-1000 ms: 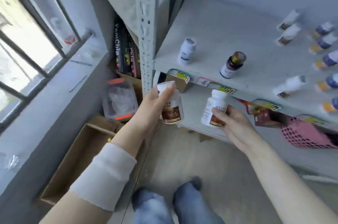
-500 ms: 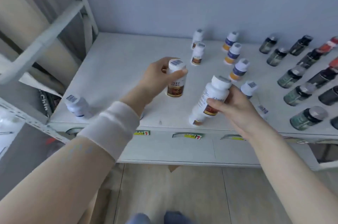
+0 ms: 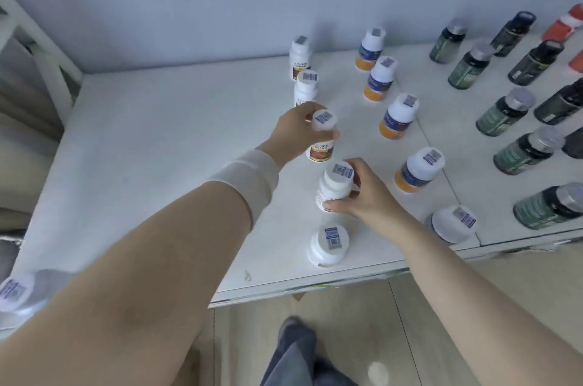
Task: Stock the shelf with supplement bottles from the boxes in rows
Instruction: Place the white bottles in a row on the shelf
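white shelf (image 3: pixel 157 149); bottles (image 3: pixel 336 184) in both hands (image 3: pixel 292 134)

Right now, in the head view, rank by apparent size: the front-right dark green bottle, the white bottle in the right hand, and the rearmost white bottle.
1. front-right dark green bottle
2. white bottle in the right hand
3. rearmost white bottle
Both white ones look alike; nearness may explain the gap.

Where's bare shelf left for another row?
Free: the shelf stretch left of the white-bottle row, back to the wall, bar one bottle at the front-left corner. Narrow lane between that row and the blue-orange bottles. Crowded: dark bottles at right.
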